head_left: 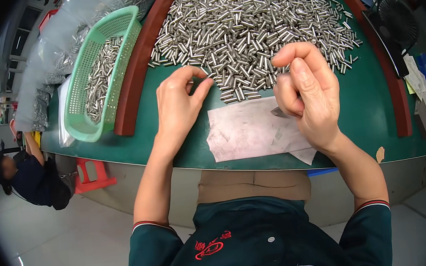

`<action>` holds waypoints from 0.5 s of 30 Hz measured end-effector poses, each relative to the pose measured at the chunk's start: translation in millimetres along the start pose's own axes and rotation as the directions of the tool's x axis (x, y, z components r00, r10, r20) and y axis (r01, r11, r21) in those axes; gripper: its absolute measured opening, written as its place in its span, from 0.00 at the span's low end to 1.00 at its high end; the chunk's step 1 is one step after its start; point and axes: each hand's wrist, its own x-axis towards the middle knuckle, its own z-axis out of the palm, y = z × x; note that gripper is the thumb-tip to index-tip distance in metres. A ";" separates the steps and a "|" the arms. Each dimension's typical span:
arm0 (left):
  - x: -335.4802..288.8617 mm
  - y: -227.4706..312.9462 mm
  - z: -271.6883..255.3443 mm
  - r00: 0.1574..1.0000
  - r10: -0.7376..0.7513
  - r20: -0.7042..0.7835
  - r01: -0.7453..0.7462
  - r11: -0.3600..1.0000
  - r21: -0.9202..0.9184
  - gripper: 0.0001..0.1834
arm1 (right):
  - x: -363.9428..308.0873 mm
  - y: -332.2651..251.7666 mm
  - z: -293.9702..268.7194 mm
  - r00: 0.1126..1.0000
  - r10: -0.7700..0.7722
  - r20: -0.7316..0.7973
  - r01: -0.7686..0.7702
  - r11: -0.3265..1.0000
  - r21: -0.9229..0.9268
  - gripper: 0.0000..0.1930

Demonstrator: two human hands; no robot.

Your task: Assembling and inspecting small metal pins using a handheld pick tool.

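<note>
A broad heap of short shiny metal pins (248, 25) covers the far part of the green table. My left hand (178, 100) is at the heap's near left edge, thumb and forefinger pinched on a small metal pin (209, 75). Raised over the near right side of the heap, my right hand (313, 94) is closed with its fingers curled. A dark, pointed bit shows beside its lower fingers, but what they hold is hidden. Below the hands, a stained whitish cloth (247, 134) lies flat near the table's front edge, partly behind my right hand.
Red-brown wooden rails (136, 68) border the heap. Left of them stands a green mesh basket (77, 103) with more pins, beside clear plastic bags (42, 62). A black fan (396, 23) stands at right. Another person (33, 175) is by a red stool (94, 174) at far left.
</note>
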 end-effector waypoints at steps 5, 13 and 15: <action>5.1 7.1 4.5 0.995 -0.031 0.093 0.021 0.994 0.109 0.07 | 4.5 -0.2 -5.9 0.999 0.008 -0.043 -0.007 1.000 0.018 0.11; 0.9 -0.3 0.3 0.971 -0.124 0.203 0.171 0.958 -0.231 0.07 | 6.9 0.2 -9.4 0.997 0.024 -0.072 -0.022 0.999 0.037 0.11; -4.4 3.2 -5.3 0.891 -0.245 0.382 0.425 0.746 -0.512 0.07 | 5.6 -0.8 -8.6 0.997 0.022 -0.080 -0.018 0.999 0.048 0.11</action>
